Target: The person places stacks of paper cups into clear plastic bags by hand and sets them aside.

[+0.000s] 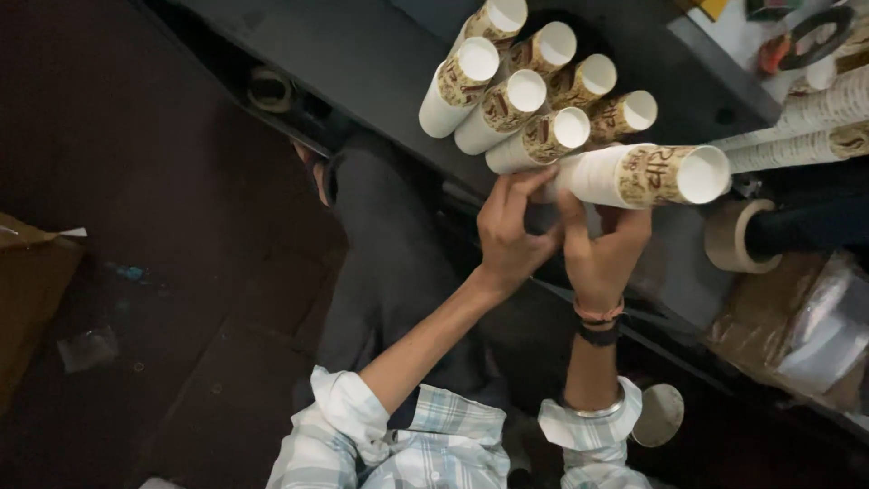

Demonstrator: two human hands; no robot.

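The left hand [509, 237] curls its fingers [520, 195] closed against the narrow end of a long stack of paper cups [634, 174], which lies on its side at the near edge of the dark desk [380, 54]. The right hand [602, 254] grips the same stack from below, thumb up along its side. Such a stack is probably light and thin-walled — easily crushed or pulled apart at a seam — so a hold spread along its middle, with support under both ends, seems soundest. Above it, a bundle of cup stacks [529, 91] rests with open mouths toward the camera. To the right lie more stacks [815, 127], a roll of tape [738, 237] and a clear plastic bag [815, 326] — the dark floor [136, 181] lies to the left.
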